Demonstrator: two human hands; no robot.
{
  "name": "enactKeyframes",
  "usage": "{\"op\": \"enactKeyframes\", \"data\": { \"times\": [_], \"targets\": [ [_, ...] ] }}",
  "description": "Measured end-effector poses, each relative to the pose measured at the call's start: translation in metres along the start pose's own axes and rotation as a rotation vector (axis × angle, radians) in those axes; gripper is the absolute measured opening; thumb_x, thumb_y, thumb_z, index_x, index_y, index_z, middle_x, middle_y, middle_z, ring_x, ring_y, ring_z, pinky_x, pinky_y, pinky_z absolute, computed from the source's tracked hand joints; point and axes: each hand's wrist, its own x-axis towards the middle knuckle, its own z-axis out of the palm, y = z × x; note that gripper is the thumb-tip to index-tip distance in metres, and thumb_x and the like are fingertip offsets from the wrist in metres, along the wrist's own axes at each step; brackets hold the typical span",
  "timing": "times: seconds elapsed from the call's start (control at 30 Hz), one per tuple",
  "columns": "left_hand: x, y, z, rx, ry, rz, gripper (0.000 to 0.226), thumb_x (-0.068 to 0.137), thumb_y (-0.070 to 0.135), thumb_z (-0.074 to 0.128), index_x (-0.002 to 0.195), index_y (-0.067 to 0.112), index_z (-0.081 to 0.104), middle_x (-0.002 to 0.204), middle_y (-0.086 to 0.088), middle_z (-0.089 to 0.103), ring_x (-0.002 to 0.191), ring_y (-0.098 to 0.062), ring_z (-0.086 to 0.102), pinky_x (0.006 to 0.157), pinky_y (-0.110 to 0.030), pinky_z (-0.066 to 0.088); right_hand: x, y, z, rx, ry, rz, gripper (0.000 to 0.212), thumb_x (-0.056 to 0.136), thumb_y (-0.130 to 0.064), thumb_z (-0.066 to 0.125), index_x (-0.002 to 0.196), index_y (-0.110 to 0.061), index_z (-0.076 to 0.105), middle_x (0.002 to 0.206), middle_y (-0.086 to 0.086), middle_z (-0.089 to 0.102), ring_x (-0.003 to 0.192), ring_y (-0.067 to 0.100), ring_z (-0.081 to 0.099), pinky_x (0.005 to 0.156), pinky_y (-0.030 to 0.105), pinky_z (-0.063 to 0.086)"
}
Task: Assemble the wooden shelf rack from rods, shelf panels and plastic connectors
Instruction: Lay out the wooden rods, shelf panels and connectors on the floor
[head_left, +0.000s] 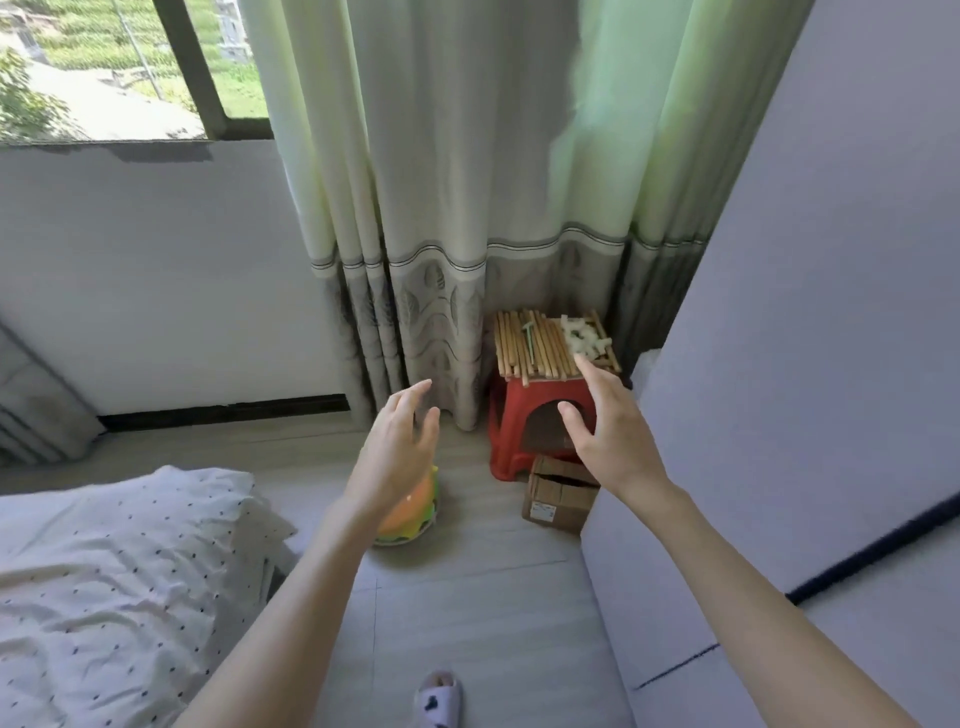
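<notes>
Both arms are reaching forward from the bottom of the frame. The left hand (397, 452) is hanging in the centre with its fingers (415, 395) loosely spread and holding nothing. The right hand (608, 441) is hovering right of centre, fingers wide, its fingertips overlapping the near edge of the red stool (511, 431); whether they are touching it is hard to tell. The wooden rods (530, 345) are lying in a pile on the stool, with white plastic connectors (584, 338) heaped at their right. A cardboard box (558, 493) is sitting just below the stool.
</notes>
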Motion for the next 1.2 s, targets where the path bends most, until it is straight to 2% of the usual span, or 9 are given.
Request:
{"op": "enactKeyframes", "data": {
  "times": [0.13,0.27,0.4,0.63,0.77,0.93,1.03,1.13,1.2],
  "targets": [
    [0.099,-0.035,0.013,-0.028,-0.117,-0.064,0.043,0.099,0.024,0.042,0.141,0.018,0.040,0.143,0.000,0.042,0.127,-0.015,0.042,0.101,-0.022,0.031,0.079,0.019,0.037,0.002,-0.036,0.121,0.056,0.096,-0.026,0.050,0.147,-0.017,0.027,0.148,0.000,0.036,0.137,0.014,0.030,0.109,0.026,0.027],
    [0.191,-0.045,0.039,-0.070,-0.219,-0.112,0.042,0.098,0.024,0.042,0.140,0.019,0.040,0.133,-0.008,0.050,0.120,-0.021,0.048,0.104,-0.031,0.037,0.142,0.048,0.055,-0.006,-0.041,0.232,0.056,0.096,-0.026,0.048,0.147,-0.018,0.027,0.148,0.000,0.036,0.137,0.014,0.031,0.106,0.023,0.026],
    [0.269,-0.050,0.079,-0.105,-0.312,-0.105,0.043,0.099,0.024,0.041,0.141,0.019,0.038,0.140,-0.003,0.046,0.124,-0.014,0.045,0.104,-0.023,0.031,0.198,0.089,0.070,-0.029,-0.055,0.319,0.055,0.097,-0.028,0.047,0.147,-0.020,0.026,0.148,0.000,0.036,0.137,0.014,0.031,0.103,0.023,0.028],
    [0.397,-0.074,0.166,-0.149,-0.394,-0.200,0.041,0.099,0.025,0.039,0.140,0.021,0.039,0.141,0.001,0.045,0.131,-0.013,0.039,0.106,-0.026,0.031,0.321,0.186,0.114,-0.013,-0.101,0.412,0.054,0.097,-0.025,0.047,0.146,-0.015,0.028,0.146,0.004,0.039,0.135,0.017,0.034,0.106,0.027,0.030],
    [0.470,-0.074,0.217,-0.164,-0.446,-0.305,0.039,0.100,0.020,0.039,0.138,0.016,0.043,0.132,0.005,0.050,0.126,-0.013,0.044,0.093,-0.016,0.030,0.388,0.245,0.139,0.038,-0.146,0.515,0.051,0.097,-0.025,0.047,0.145,-0.016,0.031,0.145,0.005,0.040,0.135,0.019,0.035,0.107,0.033,0.032],
    [0.543,-0.080,0.281,-0.319,-0.512,-0.495,0.035,0.101,0.018,0.037,0.134,0.014,0.046,0.117,0.008,0.048,0.109,-0.002,0.041,0.083,-0.013,0.030,0.453,0.318,0.168,0.064,-0.205,0.660,0.048,0.098,-0.026,0.044,0.143,-0.013,0.035,0.145,0.006,0.041,0.133,0.018,0.037,0.105,0.027,0.029],
    [0.575,-0.106,0.323,-0.404,-0.538,-0.624,0.027,0.101,0.020,0.036,0.125,0.021,0.047,0.111,0.012,0.050,0.103,-0.003,0.045,0.087,-0.020,0.034,0.481,0.370,0.189,0.111,-0.264,0.797,0.046,0.099,-0.029,0.041,0.142,-0.013,0.038,0.141,0.008,0.045,0.130,0.021,0.042,0.102,0.028,0.032],
    [0.603,-0.149,0.371,-0.455,-0.611,-0.759,0.040,0.099,0.038,0.038,0.135,0.022,0.045,0.130,0.008,0.052,0.123,-0.013,0.045,0.098,-0.029,0.033,0.500,0.430,0.215,0.115,-0.325,0.932,0.046,0.101,-0.035,0.034,0.141,-0.014,0.041,0.139,0.010,0.048,0.126,0.024,0.046,0.102,0.033,0.036],
    [0.616,-0.175,0.402,-0.511,-0.626,-0.825,0.033,0.098,0.041,0.040,0.127,0.030,0.052,0.125,0.009,0.056,0.120,-0.011,0.047,0.096,-0.030,0.030,0.508,0.465,0.232,0.125,-0.319,1.027,0.047,0.101,-0.035,0.032,0.140,-0.011,0.041,0.141,0.011,0.046,0.130,0.026,0.042,0.104,0.032,0.032]
  ]
}}
